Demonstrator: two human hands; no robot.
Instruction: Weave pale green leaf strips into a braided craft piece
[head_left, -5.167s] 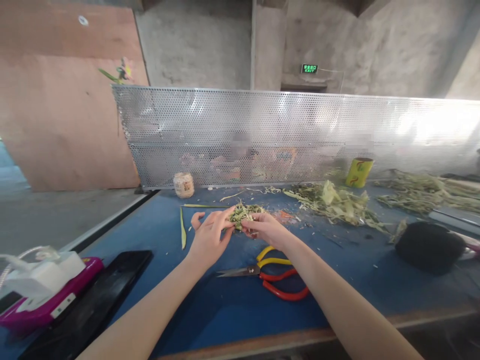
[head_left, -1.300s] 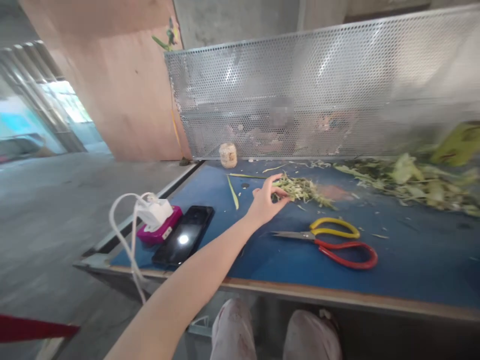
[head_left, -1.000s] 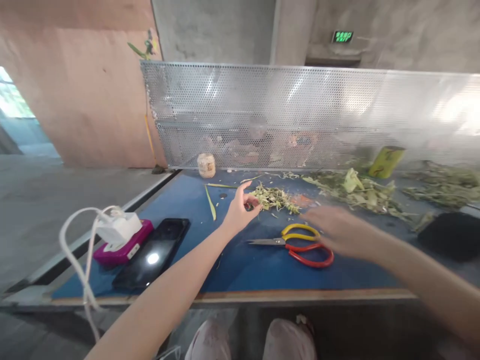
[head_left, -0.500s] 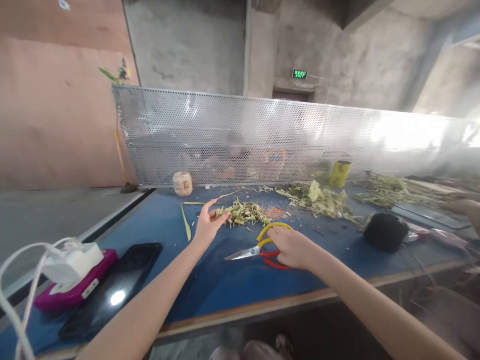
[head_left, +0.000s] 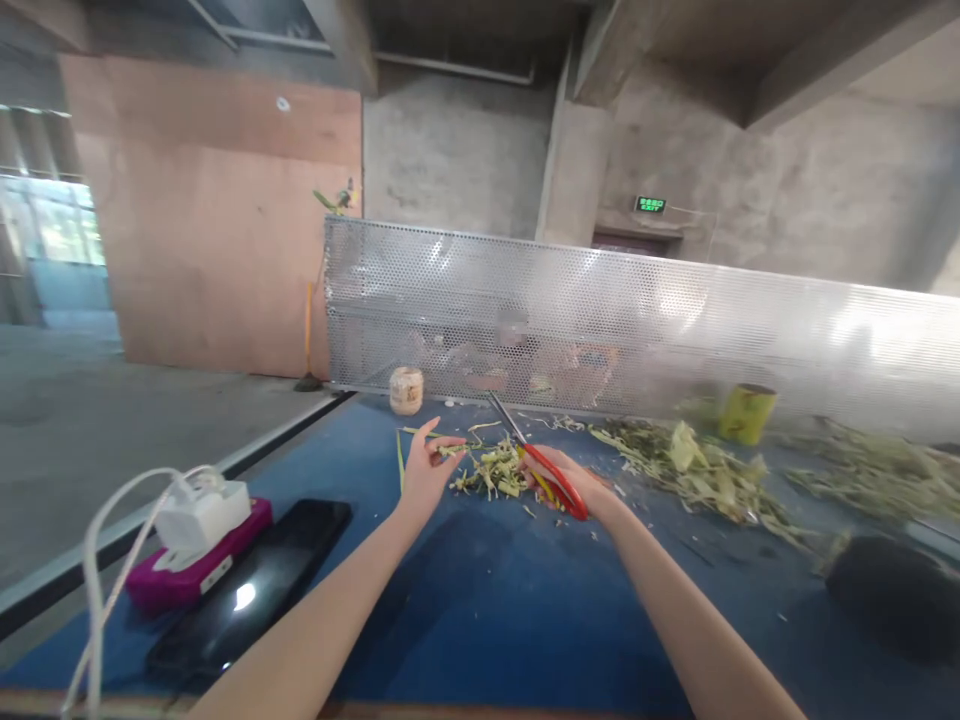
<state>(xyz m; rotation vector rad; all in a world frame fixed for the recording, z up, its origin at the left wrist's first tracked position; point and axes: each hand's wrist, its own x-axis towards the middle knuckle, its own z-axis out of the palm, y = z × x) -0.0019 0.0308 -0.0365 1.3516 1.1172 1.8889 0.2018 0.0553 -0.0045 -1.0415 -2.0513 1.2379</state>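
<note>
A small heap of cut, pale green plant pieces point(head_left: 499, 470) lies on the blue tabletop between my two hands. My left hand point(head_left: 427, 472) is at the heap's left edge, thumb and fingers closed on a thin piece of plant stalk point(head_left: 454, 450). My right hand point(head_left: 561, 472) grips scissors point(head_left: 556, 482) with red and yellow handles over the heap's right side. Their blades point up and to the left, above the heap, and look closed. The fingers of my right hand are partly hidden by the handles. Long green leaf strips point(head_left: 400, 460) lie just beyond my left hand.
A ball of twine point(head_left: 406, 391) stands at the back, before a perforated metal screen point(head_left: 465, 300). At left are a phone point(head_left: 262, 580) and a purple power strip point(head_left: 199, 565) with white chargers. Dried plant matter point(head_left: 682, 465), a yellow can point(head_left: 746, 414) and a black object point(head_left: 892, 590) are at right.
My right hand has raised the scissors from the tabletop and turned them, so the blades now point up instead of left. My left hand stays beside the heap. The view has shifted left and up.
</note>
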